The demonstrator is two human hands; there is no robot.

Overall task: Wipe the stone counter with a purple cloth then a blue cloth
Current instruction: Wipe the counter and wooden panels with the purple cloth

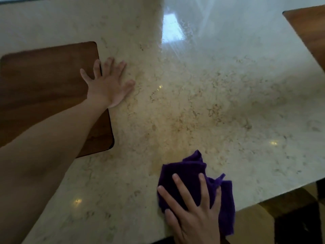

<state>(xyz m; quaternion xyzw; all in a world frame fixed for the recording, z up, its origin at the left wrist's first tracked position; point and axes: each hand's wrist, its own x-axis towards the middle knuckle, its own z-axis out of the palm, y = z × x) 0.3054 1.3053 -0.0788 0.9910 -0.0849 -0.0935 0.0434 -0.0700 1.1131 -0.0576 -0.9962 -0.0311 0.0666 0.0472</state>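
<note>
A crumpled purple cloth [186,171] lies on the speckled beige stone counter [202,103] near its front edge. My right hand [195,212] presses flat on top of the cloth, fingers spread over it. My left hand [109,81] rests palm down on the counter farther back on the left, fingers apart, holding nothing, with its outer fingers over the edge of a brown wooden panel. No blue cloth is in view.
A dark wooden inset panel [44,94] with rounded corners sits in the counter at the left. Another wooden surface [309,30] shows at the top right. The counter's front right edge [281,194] drops to a dark floor. Bright glare lies at the top centre.
</note>
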